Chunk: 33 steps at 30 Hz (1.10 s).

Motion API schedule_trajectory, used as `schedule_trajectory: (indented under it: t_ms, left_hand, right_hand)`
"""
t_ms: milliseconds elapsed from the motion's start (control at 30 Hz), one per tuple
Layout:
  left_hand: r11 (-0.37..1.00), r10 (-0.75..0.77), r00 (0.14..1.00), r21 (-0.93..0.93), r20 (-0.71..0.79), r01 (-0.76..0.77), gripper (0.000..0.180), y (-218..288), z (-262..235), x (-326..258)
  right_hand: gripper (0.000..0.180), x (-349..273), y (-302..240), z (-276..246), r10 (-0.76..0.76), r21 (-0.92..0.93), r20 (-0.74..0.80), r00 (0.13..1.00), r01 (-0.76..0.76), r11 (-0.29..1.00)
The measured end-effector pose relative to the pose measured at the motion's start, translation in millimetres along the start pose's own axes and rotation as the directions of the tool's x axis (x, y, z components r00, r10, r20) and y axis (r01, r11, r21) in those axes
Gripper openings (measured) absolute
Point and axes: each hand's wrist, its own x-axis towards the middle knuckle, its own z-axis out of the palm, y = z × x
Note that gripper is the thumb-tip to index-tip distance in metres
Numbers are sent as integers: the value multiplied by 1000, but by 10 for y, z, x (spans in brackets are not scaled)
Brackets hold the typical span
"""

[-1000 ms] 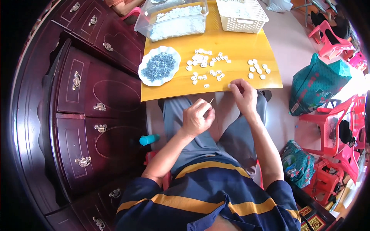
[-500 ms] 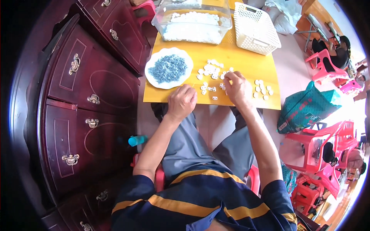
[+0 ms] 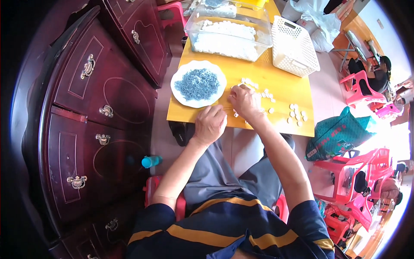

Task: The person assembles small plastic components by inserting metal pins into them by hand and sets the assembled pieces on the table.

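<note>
Some red lettering (image 3: 334, 131) marks the teal bag (image 3: 338, 138) in my feed. The left hand (image 3: 210, 124) is clamped on a thin stick (image 3: 227, 108), just beside the scalloped dish (image 3: 196, 103); the right hand (image 3: 246, 102) bends over small white pieces (image 3: 266, 91) on the desk (image 3: 297, 93), whether gripping one I cannot tell.

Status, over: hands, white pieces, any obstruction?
Left hand near white dish, right hand among white pieces; grips unclear. Pieces loose on table, small separate group at right. Right hand hides part of the table.
</note>
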Motion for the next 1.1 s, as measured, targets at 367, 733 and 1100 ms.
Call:
schedule_trajectory:
  t_ms: [367, 733, 1100]
  left_hand:
    - [999, -11, 1000, -38, -18, 11, 7, 73, -13, 24]
    - [545, -415, 880, -712, 230, 443, 4, 735, -39, -113]
    - [503, -228, 859, -700, 459, 507, 5, 1363, 215, -477]
  right_hand:
    - [12, -23, -16, -45, 9, 54, 83, 996, -13, 998]
    - [9, -1316, 76, -434, 307, 940, 214, 927, -281, 194]
    - [10, -2411, 453, -183, 412, 946, 303, 860, -322, -23]
